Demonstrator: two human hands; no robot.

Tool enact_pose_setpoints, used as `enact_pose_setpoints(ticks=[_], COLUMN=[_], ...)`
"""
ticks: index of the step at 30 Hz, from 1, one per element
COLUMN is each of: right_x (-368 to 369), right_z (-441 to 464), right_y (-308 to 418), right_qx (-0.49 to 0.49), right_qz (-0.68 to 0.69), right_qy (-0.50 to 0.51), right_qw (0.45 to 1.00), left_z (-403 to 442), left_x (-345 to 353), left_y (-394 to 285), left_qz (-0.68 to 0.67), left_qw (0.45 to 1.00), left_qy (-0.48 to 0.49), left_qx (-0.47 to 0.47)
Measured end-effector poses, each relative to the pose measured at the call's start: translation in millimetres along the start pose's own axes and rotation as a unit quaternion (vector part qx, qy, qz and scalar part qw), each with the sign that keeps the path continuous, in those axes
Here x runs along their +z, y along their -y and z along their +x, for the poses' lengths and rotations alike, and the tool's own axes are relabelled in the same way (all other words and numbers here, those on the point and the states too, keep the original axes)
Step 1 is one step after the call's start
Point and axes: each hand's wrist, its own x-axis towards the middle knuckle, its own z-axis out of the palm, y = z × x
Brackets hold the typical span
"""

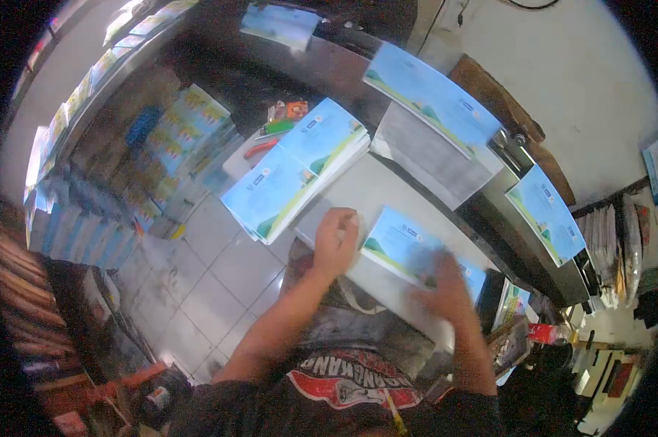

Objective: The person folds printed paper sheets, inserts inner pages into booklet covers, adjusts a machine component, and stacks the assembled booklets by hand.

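Observation:
A printed sheet in light blue with green hills lies on the pale work table in front of me. My left hand is beside the sheet's left end, its fingers curled in. Whether it holds anything small is hidden. My right hand is over the right half of the sheet, smeared by motion, so its fingers cannot be read. To the left of the sheet, a thick stack of the same blue prints overhangs the table edge.
Red-handled pliers and a green object lie behind the stack. More blue prints rest on the dark ledge at the back. Bundled prints stand on the tiled floor side at left. A red-labelled bottle is at right.

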Motion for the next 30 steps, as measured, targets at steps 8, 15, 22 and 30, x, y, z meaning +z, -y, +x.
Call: enact_pose_setpoints(ticks=[8, 15, 22, 30], right_x=[2, -45, -73, -222], right_z=[-60, -17, -19, 9], right_y=[46, 22, -5, -151], right_qx=[-0.012, -0.041, -0.008, 0.067], right_qz=[0.005, 0.102, -0.002, -0.191], right_qy=[0.098, 0.206, 0.055, -0.554], right_qw=[0.995, 0.972, 0.998, 0.807], left_z=[1, 2, -2, 0], left_x=[7, 4, 6, 6], left_y=[9, 5, 11, 8], left_qz=[-0.128, -0.157, -0.164, -0.09], left_qw=[0.991, 0.984, 0.983, 0.994], left_qy=[-0.015, -0.025, -0.03, -0.028], left_qx=[-0.038, -0.076, -0.073, -0.064])
